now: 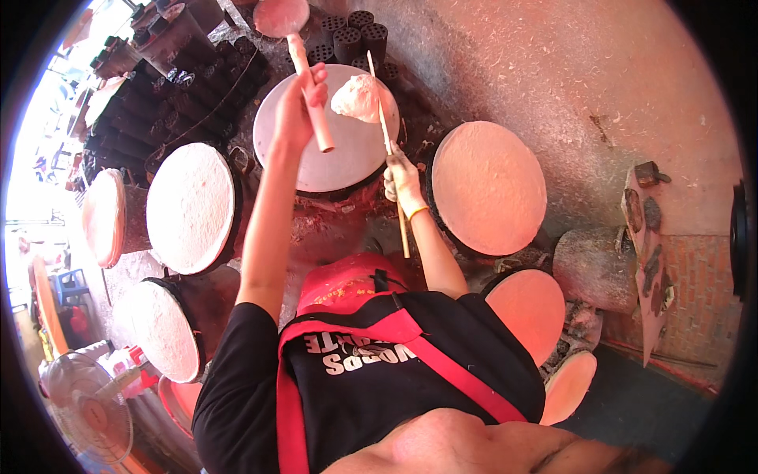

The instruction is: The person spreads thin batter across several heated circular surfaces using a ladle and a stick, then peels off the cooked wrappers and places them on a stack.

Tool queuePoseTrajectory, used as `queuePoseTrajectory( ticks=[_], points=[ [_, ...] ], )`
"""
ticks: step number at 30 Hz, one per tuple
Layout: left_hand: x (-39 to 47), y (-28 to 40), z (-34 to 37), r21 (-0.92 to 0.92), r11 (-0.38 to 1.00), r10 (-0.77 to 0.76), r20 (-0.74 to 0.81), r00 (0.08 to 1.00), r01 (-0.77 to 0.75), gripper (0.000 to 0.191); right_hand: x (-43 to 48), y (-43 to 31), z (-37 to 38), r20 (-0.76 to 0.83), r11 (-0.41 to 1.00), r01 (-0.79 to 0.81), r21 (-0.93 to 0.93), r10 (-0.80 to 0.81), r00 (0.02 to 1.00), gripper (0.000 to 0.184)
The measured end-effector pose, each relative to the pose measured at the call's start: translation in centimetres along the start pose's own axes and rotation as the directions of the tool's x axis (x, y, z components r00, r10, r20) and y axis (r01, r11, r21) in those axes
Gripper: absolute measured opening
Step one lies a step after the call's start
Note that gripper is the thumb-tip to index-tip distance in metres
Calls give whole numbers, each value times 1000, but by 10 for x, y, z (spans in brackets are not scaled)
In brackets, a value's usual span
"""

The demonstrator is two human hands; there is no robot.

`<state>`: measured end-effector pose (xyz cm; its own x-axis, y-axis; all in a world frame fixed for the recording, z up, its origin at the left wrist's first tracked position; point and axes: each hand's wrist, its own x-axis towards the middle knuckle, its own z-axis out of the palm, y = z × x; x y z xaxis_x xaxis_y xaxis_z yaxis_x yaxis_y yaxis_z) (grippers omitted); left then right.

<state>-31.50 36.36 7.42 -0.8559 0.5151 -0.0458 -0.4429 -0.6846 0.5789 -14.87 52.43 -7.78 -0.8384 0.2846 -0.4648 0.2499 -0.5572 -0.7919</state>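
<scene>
My left hand [296,109] grips the wooden handle [320,127] of a tool, which points away from me. At its far end is a round, flat head [281,16]. My right hand [404,176], in a glove with a yellow cuff, holds a thin wooden stick [384,121]. A lump of pale, wet-looking dough [356,99] touches the stick's upper part. Behind the dough and both hands is a bare round griddle plate [331,169]; whether the lump rests on it, I cannot tell. A red apron [349,284] hangs on my front.
Griddles coated with pale dough stand left [190,207] and right [488,188], with others nearer me. Honeycomb coal briquettes [346,44] sit beyond the central plate; dark cylinders [160,112] are stacked at the left. A fan [89,409] stands lower left. A wall [592,77] bounds the right.
</scene>
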Motion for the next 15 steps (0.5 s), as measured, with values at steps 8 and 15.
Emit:
queuePoseTrajectory(
  ticks=[8,15],
  points=[
    [-106,41,-33,552,812,10,-335,942,188,21,-10,40,46,-236,983,42,176,1,972,40],
    [-239,-1,-83,604,729,101,-561,822,322,18,62,16,110,-162,992,125,-17,-126,979,27]
  ],
)
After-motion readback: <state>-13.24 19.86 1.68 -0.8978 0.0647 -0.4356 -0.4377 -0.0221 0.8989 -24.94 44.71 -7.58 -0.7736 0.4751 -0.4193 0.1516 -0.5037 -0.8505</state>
